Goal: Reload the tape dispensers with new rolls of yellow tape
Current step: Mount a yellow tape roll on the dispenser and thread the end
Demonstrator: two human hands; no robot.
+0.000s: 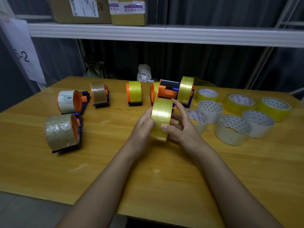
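Yellow tape roll (160, 119), stood on edge, sits at the centre of the wooden table (115, 162), held up between both hands. The left hand (143, 124) presses against its side from nine o'clock with fingers curled round the rim, and the right hand (179, 124) grips it from three o'clock, thumb on the near face and fingers reaching over the top. Just beyond it at twelve o'clock an orange and blue dispenser (167, 91) with a black toothed blade stands beside a loaded yellow roll (185, 89). Toward eleven o'clock stands another dispenser carrying yellow tape (134, 92). Further out toward ten and nine o'clock are three dispensers with brownish or white rolls (98, 94) (69, 101) (62, 132). At two to three o'clock loose spare rolls lie flat, some yellow (238, 102) and some clear-white (232, 130). Cardboard boxes (82, 9) rest on a white shelf (164, 33) at twelve o'clock above.
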